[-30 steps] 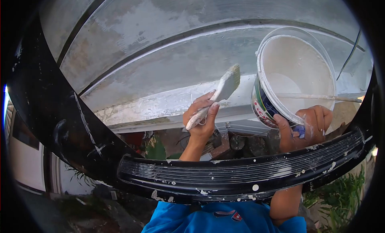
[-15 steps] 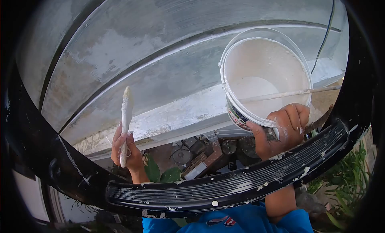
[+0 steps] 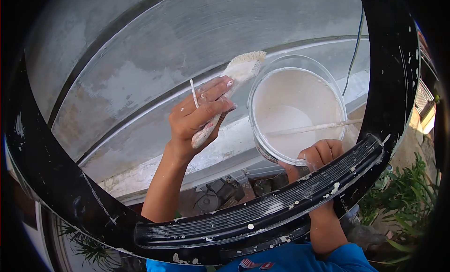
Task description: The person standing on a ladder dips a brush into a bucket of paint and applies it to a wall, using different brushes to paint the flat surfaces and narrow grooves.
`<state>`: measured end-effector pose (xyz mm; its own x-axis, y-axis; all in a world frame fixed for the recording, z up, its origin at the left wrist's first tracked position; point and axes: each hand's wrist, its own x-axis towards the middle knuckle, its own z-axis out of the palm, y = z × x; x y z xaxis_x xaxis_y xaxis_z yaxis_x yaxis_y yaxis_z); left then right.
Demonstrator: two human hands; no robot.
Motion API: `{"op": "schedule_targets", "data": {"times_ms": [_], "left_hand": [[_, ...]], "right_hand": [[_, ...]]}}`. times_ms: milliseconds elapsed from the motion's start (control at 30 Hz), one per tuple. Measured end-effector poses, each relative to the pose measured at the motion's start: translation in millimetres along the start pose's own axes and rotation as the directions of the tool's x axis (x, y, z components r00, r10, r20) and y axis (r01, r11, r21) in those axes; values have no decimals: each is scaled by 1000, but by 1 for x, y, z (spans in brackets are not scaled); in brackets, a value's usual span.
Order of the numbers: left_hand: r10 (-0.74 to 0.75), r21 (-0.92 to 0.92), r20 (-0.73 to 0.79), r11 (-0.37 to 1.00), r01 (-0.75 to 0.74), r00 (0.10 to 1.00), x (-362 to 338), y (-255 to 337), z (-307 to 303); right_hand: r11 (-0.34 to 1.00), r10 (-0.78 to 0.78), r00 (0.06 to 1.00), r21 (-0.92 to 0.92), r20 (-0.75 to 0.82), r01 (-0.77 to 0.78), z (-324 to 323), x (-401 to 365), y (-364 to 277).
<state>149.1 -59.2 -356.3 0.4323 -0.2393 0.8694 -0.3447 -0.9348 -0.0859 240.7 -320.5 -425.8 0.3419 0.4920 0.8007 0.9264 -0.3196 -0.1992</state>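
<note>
My left hand is closed around the handle of a paintbrush, whose pale, paint-coated bristles point up and right towards the wall. A thin white piece sticks out between my fingers. Just right of the brush is a white bucket with a raised clear rim or handle. White paint lies in its bottom, and a paint-smeared stick rests across its opening. My right hand grips the bucket's near rim, thumb outside; the black bar partly hides this hand.
A grey wall with dark grooves fills the far side, above a white-smeared ledge. A paint-spattered black curved frame crosses the foreground. Dark clutter lies below, green plants at right. A cable hangs near the bucket.
My left hand has moved up and right with the paintbrush, which has turned from upright to slanting towards the bucket. The bucket and right hand appear slightly lower and further left.
</note>
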Motion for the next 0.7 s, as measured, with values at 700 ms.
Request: {"op": "schedule_targets", "data": {"times_ms": [700], "left_hand": [[-419,540,100,785,304,903,-53,21,-117]], "right_hand": [[998,7,1000,62,-9,-6,0,-3,3]]}}
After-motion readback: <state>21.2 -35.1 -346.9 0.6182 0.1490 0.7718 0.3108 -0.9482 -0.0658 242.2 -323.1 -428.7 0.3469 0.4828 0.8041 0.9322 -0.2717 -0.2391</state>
